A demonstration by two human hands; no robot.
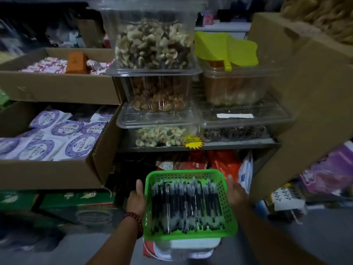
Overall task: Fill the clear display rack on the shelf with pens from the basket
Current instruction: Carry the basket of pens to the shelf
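A green perforated plastic basket is held low in the middle of the view, in front of the shelf. It is full of several black pens with clear barrels lying side by side. My left hand grips its left wall with the thumb up along the rim. My right hand grips its right wall the same way. A red bead bracelet sits on my left wrist. No clear pen display rack can be made out in this view.
A grey shelf ahead carries stacked clear tubs of nuts and snacks and a yellow scoop. Open cardboard boxes of packets stand at left. A large cardboard box juts in at right. Bags fill the space under the shelf.
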